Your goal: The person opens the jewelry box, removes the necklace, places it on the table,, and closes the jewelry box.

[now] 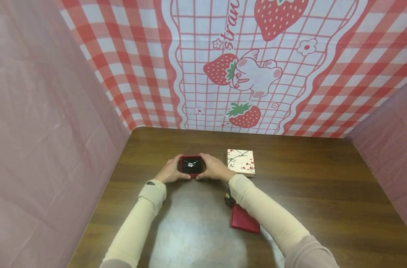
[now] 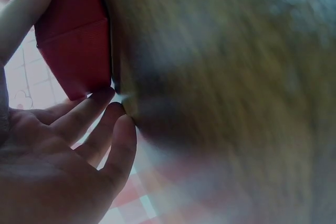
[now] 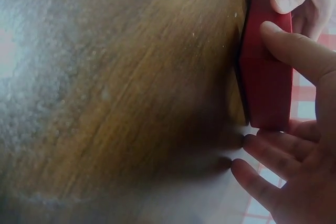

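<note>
Between both hands is an open red jewelry box [image 1: 197,171] with a black insert, on which a silver necklace [image 1: 191,164] lies. My left hand [image 1: 170,171] grips its left end, thumb on the near side and fingers round the far side. The right hand [image 1: 217,168] grips the opposite end in the same way. Up close in the left wrist view, the red box wall [image 2: 79,45] shows by the fingers. Both thumbs touch the near wall [image 3: 269,90] in the right wrist view. The box is at or just above the tabletop; I cannot tell which.
A cream box with red flowers [image 1: 241,162] lies right of the right hand. Nearer, partly under the right forearm, are a red lid-like piece [image 1: 244,221] and a small black item [image 1: 228,199]. Checked cloth [image 1: 150,67] hangs behind the wooden table [image 1: 307,178], with pink cloth at both sides.
</note>
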`<state>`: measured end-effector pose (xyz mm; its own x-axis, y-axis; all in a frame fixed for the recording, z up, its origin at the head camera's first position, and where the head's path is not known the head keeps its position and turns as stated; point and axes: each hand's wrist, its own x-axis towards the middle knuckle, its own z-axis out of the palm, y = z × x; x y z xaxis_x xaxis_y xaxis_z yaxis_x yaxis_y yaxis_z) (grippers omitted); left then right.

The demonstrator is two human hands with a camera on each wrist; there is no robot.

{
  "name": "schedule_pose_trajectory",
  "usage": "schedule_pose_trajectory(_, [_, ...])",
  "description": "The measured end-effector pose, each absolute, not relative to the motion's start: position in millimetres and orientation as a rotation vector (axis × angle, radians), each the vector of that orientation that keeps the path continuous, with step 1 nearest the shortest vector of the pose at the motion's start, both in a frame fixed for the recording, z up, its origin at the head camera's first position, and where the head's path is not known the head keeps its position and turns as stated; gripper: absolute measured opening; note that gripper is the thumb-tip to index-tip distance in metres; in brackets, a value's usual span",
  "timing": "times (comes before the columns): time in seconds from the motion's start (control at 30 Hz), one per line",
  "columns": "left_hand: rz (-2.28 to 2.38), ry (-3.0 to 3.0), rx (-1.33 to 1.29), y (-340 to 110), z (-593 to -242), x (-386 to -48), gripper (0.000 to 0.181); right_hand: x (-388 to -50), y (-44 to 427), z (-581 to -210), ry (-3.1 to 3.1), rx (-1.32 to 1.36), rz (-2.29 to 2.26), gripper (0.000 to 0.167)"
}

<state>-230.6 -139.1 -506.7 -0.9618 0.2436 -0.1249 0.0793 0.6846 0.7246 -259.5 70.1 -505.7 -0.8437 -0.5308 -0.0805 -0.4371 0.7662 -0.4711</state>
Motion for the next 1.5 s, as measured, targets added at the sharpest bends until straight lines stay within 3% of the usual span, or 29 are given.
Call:
schedule_pose_trajectory(0.47, [1.111,2.686,0.243,-139.4,-509.4,-231.5,0.093,-259.9,73.8,-503.0,2.716,-0.762,-0.725,0.088])
schedule_pose_trajectory(1.5, [1.118,2.668,0.201,-140.4,-507.7,-231.5,0.094,-261.7,50.5,-481.9,2.846,-0.952,-0.623,0.038])
